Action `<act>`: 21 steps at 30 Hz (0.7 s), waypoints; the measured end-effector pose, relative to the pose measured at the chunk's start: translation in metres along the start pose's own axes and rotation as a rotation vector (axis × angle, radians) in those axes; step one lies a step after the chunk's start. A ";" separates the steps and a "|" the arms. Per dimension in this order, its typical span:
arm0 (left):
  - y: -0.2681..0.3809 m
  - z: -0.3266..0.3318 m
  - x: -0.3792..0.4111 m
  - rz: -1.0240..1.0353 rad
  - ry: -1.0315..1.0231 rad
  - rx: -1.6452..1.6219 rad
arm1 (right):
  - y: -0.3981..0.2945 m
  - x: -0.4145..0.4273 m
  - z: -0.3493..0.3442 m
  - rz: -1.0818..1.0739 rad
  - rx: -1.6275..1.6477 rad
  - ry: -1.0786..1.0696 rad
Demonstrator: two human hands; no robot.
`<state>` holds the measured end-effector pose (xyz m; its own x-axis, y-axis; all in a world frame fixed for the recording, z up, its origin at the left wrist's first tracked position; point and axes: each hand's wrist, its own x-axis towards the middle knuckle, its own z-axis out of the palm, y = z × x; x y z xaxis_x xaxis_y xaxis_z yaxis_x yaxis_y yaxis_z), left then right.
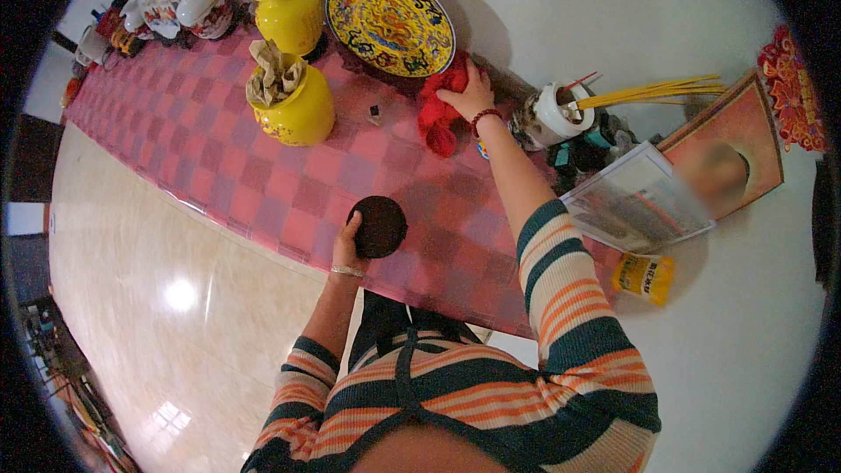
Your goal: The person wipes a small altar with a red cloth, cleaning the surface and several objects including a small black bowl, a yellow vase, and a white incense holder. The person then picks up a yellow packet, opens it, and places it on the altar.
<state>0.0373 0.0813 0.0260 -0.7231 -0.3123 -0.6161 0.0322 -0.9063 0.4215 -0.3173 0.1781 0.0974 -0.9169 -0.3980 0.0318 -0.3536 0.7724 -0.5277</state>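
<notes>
My left hand [346, 243] grips a dark round disc [381, 226] by its edge, above the near side of the table. What the disc is made of cannot be told. At the back of the table, my right hand [472, 90] is on a bunched red cloth [439, 121], fingers curled over it. Just behind the cloth, a yellow decorated plate [391, 23] leans on edge against the wall, its lower rim close to my fingers. Two yellow ceramic vases stand left of the plate: an open-necked one [295, 20] and a nearer one [299, 112] stuffed with crumpled brown paper.
A checked pink tablecloth [263, 164] covers the long table. To the right stand a white pot [548, 121] holding yellow incense sticks [650, 92], an acrylic frame [644, 200], a framed portrait [762, 144] and a yellow packet [642, 277]. White painted vessels [204, 6] line the far left.
</notes>
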 end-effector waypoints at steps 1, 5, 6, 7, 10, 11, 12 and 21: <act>-0.001 -0.006 0.003 -0.005 0.011 -0.004 | -0.006 0.003 0.005 0.030 -0.071 -0.068; -0.006 -0.018 0.012 -0.053 0.016 0.005 | -0.015 0.013 0.024 0.070 -0.377 -0.294; -0.006 -0.017 0.012 -0.047 0.038 0.023 | -0.020 0.010 0.028 0.066 -0.405 -0.345; -0.005 -0.016 0.011 -0.043 0.059 0.040 | -0.025 0.008 0.032 0.061 -0.433 -0.397; -0.002 -0.012 0.008 -0.098 0.032 0.081 | -0.018 0.019 0.036 0.105 -0.440 -0.414; -0.001 -0.009 0.010 -0.112 0.042 0.093 | -0.012 0.022 0.037 0.113 -0.455 -0.411; 0.000 -0.007 0.009 -0.120 0.059 0.097 | -0.016 0.020 0.035 0.101 -0.472 -0.412; -0.003 -0.013 0.011 -0.139 -0.001 0.067 | -0.036 -0.024 0.035 0.103 -0.527 -0.421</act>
<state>0.0379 0.0767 0.0098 -0.7183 -0.1846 -0.6708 -0.1142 -0.9198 0.3754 -0.2761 0.1427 0.0861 -0.8379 -0.3859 -0.3860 -0.4095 0.9120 -0.0230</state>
